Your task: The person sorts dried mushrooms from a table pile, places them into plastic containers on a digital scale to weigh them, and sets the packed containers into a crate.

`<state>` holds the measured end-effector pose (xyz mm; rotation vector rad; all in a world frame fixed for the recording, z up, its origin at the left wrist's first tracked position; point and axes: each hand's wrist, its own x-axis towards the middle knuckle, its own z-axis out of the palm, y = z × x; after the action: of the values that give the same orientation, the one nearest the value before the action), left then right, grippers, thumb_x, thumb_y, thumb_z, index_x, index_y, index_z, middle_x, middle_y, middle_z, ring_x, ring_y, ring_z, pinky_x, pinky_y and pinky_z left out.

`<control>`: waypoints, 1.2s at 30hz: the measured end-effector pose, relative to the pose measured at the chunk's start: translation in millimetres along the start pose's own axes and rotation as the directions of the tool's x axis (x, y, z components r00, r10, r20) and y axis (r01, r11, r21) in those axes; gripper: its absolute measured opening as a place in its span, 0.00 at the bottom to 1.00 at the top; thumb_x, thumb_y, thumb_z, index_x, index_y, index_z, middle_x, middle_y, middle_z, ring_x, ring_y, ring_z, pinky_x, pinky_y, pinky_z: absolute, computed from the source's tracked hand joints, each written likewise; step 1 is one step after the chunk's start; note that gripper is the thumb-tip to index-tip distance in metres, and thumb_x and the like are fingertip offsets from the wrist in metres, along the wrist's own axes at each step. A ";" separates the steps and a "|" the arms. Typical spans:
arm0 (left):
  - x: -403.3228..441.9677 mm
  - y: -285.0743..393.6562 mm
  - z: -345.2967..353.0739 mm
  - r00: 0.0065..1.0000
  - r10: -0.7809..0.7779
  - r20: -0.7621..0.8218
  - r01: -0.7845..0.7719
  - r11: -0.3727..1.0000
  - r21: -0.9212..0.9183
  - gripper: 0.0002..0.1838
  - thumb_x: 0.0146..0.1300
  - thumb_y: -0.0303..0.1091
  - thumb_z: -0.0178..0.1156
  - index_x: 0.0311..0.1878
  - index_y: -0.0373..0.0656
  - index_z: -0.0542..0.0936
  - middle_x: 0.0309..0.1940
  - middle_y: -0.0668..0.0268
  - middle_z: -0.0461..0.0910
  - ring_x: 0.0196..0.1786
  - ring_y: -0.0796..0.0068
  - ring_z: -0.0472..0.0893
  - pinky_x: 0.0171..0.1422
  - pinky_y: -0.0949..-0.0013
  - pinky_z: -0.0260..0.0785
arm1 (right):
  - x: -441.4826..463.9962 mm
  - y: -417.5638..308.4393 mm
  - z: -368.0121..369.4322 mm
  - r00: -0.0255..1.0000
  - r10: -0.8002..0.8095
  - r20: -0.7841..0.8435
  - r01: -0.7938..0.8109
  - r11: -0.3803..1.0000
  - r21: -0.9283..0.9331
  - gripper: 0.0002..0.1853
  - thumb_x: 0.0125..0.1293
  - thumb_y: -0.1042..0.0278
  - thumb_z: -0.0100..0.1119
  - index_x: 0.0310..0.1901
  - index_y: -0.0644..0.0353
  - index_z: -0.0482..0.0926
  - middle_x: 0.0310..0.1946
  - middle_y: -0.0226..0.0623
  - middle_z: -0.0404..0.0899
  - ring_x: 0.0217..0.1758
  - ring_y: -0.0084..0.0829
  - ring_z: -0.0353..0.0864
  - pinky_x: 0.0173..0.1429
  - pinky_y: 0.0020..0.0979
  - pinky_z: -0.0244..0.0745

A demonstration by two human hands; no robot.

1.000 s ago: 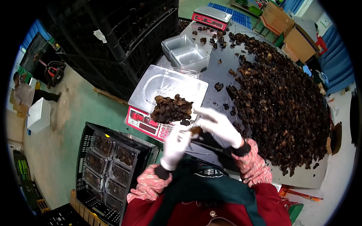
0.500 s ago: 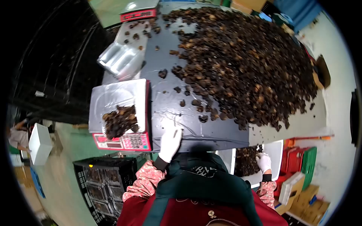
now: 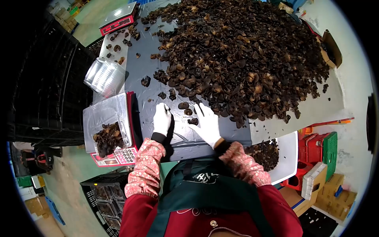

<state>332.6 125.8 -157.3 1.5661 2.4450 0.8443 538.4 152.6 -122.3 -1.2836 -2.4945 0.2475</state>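
Note:
My left hand, in a white glove, is over the dark grey tabletop with its fingers curled together. What they hold, if anything, is hidden. To its right my white-gloved right hand has its fingers stretched apart at the near edge of a big heap of dried black fungus. A loose fungus piece lies beside its thumb, with a few more just beyond. On the left, a red and silver scale carries a clear plastic tray part-filled with fungus.
Stacked clear trays lie beyond the scale, and a second scale stands at the far left. A white tub holding dark fungus sits below the table's right side. A black crate of filled clear boxes is at lower left.
My right hand has come out of the white tub and over to the table beside the heap. My left hand has moved farther up the tabletop and its fingers are curled. The view has shifted.

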 end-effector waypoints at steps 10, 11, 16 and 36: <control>18.8 36.2 -3.7 0.918 0.238 0.318 -0.212 0.971 -0.113 0.14 0.61 0.30 0.63 0.51 0.48 0.78 0.42 0.55 0.74 0.44 0.49 0.80 0.47 0.56 0.75 | 27.0 20.9 26.6 0.956 -0.246 -0.162 0.260 0.963 0.075 0.11 0.63 0.58 0.61 0.45 0.49 0.80 0.43 0.28 0.75 0.47 0.33 0.76 0.46 0.34 0.71; 17.7 36.1 -3.7 0.920 0.235 0.315 -0.209 0.971 -0.113 0.14 0.61 0.30 0.63 0.51 0.48 0.78 0.42 0.55 0.74 0.44 0.49 0.80 0.47 0.56 0.75 | 29.5 25.1 27.3 0.957 -0.230 -0.176 0.255 0.958 0.132 0.10 0.63 0.59 0.61 0.44 0.49 0.80 0.44 0.28 0.75 0.46 0.33 0.76 0.47 0.35 0.73; -0.8 3.8 20.9 0.995 0.076 -0.069 -0.093 0.955 -0.283 0.09 0.63 0.30 0.61 0.44 0.42 0.74 0.36 0.53 0.76 0.37 0.53 0.80 0.42 0.57 0.72 | 25.6 36.8 24.6 0.972 -0.177 -0.154 0.220 0.913 0.343 0.08 0.61 0.70 0.62 0.42 0.54 0.81 0.42 0.32 0.79 0.47 0.38 0.80 0.50 0.35 0.77; -139.5 -10.7 -205.5 0.884 -0.300 -0.359 0.091 0.863 -0.497 0.13 0.66 0.23 0.58 0.53 0.40 0.79 0.43 0.60 0.82 0.43 0.74 0.81 0.52 0.72 0.73 | 46.3 21.4 35.5 0.972 0.007 -0.235 0.056 0.963 0.262 0.08 0.65 0.65 0.63 0.45 0.48 0.84 0.42 0.32 0.81 0.45 0.39 0.83 0.46 0.36 0.78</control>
<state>309.2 -78.5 -17.6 1.0081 2.3340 1.7309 516.6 202.5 -152.3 -1.1014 -2.1899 0.3883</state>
